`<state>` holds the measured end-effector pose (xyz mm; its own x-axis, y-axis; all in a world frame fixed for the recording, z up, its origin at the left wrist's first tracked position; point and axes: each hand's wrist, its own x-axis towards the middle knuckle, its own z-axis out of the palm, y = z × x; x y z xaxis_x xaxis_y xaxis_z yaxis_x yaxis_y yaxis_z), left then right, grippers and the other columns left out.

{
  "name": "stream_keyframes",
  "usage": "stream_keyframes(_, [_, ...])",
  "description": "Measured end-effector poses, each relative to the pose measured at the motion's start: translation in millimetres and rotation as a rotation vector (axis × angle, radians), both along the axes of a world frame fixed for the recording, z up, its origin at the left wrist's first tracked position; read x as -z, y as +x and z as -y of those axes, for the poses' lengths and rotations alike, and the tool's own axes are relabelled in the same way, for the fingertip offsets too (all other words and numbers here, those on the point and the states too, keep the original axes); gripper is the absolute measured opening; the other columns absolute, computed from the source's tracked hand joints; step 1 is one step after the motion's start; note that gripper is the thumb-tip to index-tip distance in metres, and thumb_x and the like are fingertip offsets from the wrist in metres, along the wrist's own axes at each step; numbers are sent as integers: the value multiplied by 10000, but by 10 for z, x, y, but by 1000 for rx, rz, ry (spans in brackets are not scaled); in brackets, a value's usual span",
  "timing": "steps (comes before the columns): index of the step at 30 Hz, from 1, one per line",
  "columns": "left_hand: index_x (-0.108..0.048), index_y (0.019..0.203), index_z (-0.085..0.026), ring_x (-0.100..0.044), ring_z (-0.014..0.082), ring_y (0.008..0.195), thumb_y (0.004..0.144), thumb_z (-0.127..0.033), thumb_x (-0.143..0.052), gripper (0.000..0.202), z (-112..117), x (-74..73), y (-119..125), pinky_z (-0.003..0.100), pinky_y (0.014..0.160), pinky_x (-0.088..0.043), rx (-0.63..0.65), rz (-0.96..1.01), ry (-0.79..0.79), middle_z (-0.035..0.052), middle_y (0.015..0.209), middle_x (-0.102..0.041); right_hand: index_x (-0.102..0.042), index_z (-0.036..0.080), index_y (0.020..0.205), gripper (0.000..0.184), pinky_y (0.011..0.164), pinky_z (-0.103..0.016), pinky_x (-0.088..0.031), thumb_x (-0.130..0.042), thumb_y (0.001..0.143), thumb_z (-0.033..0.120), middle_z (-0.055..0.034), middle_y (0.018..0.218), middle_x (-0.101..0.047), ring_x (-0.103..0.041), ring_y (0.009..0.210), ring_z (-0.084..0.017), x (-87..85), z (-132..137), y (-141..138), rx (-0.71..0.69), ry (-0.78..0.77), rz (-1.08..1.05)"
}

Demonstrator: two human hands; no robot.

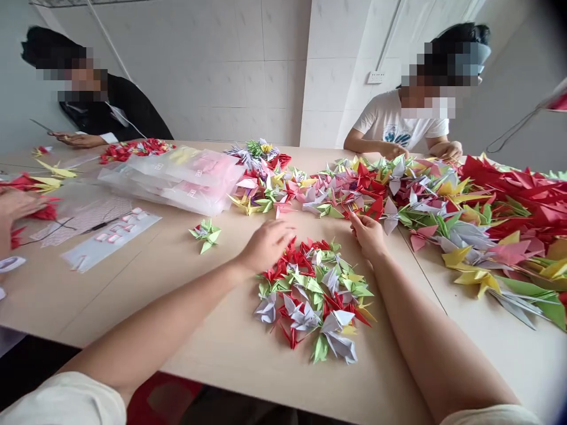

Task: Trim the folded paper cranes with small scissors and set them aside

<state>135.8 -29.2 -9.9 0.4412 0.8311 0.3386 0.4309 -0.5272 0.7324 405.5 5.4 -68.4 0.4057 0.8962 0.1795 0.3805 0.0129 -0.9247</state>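
Note:
A loose pile of folded paper cranes (305,289) in red, green, pale lilac and yellow lies on the table in front of me. My left hand (270,245) is over the pile's upper left edge, its fingers stretched out and holding nothing visible. At the upper right of the pile, my right hand (370,236) is closed in a pinch. Its fingertips meet at the near edge of a long band of more paper cranes (341,189), and what they grip is too small to make out. A small green crane cluster (206,234) sits apart to the left.
Translucent plastic bags (177,177) lie back left, near a sheet with small labels (113,236). Large heaps of red paper cranes (522,200) fill the right side. Two people sit across the table; another person's hand (22,203) reaches in at left.

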Motion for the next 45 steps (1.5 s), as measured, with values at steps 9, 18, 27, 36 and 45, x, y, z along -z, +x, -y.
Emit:
stream_keyframes(9, [-582, 1030, -112, -573, 192, 976, 713, -178, -555, 325, -754, 402, -149, 353, 873, -433, 97, 123, -555, 107, 1035, -625, -636, 137, 747, 498, 434, -221, -265, -546, 699, 624, 17, 530, -480, -360, 452, -91, 32, -64, -115, 28, -26, 169])
stream_keyframes(18, [-629, 1047, -139, -553, 177, 870, 655, -162, -597, 394, -771, 354, -158, 307, 797, -441, 258, -144, -487, 84, 1021, -608, -611, 144, 715, 410, 478, -233, -271, -516, 759, 541, 13, 551, -469, -367, 511, -109, -1, -83, -161, 21, -13, 261])
stream_keyframes(27, [-648, 820, -151, -552, 160, 871, 718, -199, -612, 119, -788, 486, -73, 267, 788, -439, 332, -16, -296, 67, 988, -606, -580, 160, 697, 300, 517, -235, -306, -518, 782, 441, -3, 598, -521, -434, 552, -130, -47, -29, -245, -44, -34, 330])
stream_keyframes(36, [-590, 877, -137, -556, 137, 811, 744, -281, -631, 200, -894, 558, -97, 275, 773, -459, 228, 322, -571, 39, 858, -594, -586, 156, 694, 374, 445, -219, -294, -460, 829, 482, 24, 543, -464, -390, 474, -104, -117, -175, -331, -259, -77, 311])
stream_keyframes(45, [-630, 906, -152, -579, 138, 844, 733, -277, -656, 215, -882, 537, -95, 292, 819, -475, 147, 391, -705, 41, 895, -635, -627, 150, 868, 337, 490, -221, -344, -446, 858, 434, 5, 628, -512, -454, 559, -128, -72, -153, -327, -397, -29, 225])
